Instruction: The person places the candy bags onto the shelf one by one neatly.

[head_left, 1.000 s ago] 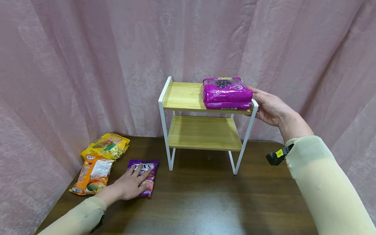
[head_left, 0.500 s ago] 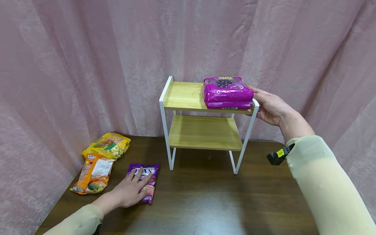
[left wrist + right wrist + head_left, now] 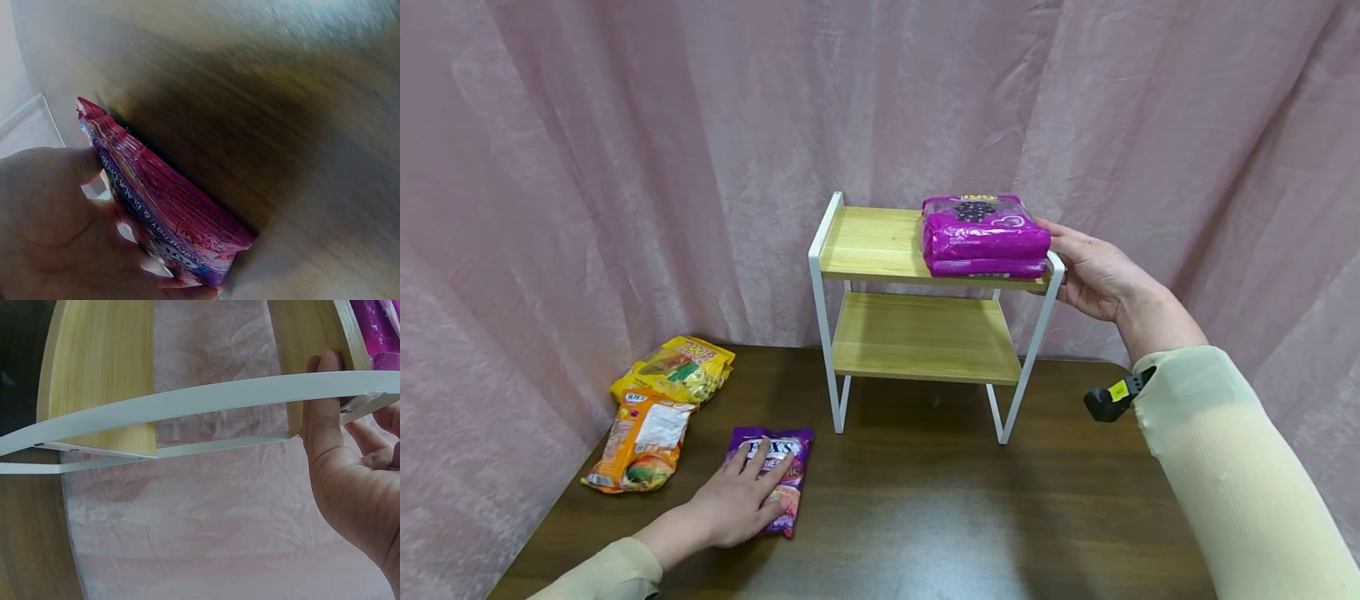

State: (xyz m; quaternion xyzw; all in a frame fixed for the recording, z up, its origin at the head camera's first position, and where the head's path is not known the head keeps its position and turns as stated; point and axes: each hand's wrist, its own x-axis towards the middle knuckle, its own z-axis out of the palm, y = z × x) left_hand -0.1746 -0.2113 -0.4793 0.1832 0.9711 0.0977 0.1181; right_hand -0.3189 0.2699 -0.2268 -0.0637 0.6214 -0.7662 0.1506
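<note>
Purple pouch (image 3: 793, 480) beneath left hand (image 3: 732, 507)

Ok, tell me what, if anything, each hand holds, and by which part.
The right hand grips the shelf by the right end of its top board. The left hand grips nothing, only rests spread on the FOX'S bag.
</note>
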